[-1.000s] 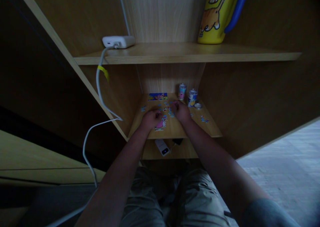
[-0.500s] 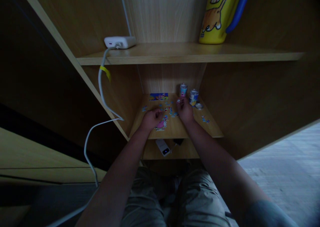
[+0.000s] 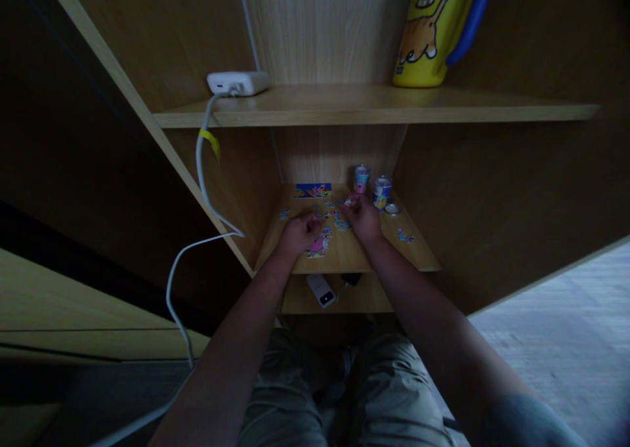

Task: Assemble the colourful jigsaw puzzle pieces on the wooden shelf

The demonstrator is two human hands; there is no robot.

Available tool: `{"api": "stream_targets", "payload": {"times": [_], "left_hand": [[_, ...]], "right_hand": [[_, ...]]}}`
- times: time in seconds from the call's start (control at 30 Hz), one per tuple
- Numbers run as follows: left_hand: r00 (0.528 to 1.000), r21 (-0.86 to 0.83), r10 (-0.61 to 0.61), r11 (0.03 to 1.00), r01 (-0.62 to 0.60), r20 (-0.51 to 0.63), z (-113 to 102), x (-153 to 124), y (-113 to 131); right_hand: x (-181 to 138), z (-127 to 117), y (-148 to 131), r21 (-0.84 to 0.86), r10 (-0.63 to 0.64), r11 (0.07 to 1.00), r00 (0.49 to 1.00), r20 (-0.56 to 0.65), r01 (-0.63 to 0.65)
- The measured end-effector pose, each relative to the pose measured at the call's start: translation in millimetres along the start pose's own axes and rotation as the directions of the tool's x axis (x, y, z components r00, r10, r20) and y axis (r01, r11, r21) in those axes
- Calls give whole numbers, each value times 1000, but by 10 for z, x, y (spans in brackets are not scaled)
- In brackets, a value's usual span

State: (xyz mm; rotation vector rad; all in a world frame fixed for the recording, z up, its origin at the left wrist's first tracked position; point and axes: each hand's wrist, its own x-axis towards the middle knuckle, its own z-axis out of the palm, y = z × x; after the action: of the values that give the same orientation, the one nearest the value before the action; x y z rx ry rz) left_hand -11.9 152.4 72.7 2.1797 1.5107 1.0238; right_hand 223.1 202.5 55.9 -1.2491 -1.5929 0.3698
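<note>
My right hand (image 3: 364, 217) pinches a small jigsaw piece (image 3: 348, 202) between thumb and fingertips, above the lower shelf. My left hand (image 3: 299, 232) rests with curled fingers beside a partly joined jigsaw (image 3: 318, 245) with a pink figure; whatever lies between its fingertips is too small to make out. Several loose jigsaw pieces (image 3: 340, 223) lie between the two hands. At the back of the shelf is a picture card (image 3: 313, 190) in blue, pink and yellow. Two small printed cans (image 3: 361, 179) (image 3: 381, 191) stand behind my right hand.
A round lid (image 3: 392, 209) and more pieces (image 3: 404, 235) lie on the right. Overhead, an upper shelf (image 3: 344, 115) carries a white charger (image 3: 239, 83) with a hanging cable (image 3: 199, 165) and a yellow mug (image 3: 428, 40). Below sits a white power bank (image 3: 321, 291).
My right hand has turned slightly, and the piece in its fingertips has shifted a little left and down. My left hand stays almost where it was.
</note>
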Motion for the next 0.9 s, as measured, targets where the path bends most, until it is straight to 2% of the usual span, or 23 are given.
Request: {"api": "stream_targets", "payload": {"times": [0.47,0.9], "left_hand": [[1000,10,-7,1000,7,16,1,1,-4],[1000,-5,3,1000,-3,22,-7,0,14]], "right_hand": [[18,9,19,-12,23,1000,1000,16,-23],[6,19,12,52,21,998,998,61,-24]]}}
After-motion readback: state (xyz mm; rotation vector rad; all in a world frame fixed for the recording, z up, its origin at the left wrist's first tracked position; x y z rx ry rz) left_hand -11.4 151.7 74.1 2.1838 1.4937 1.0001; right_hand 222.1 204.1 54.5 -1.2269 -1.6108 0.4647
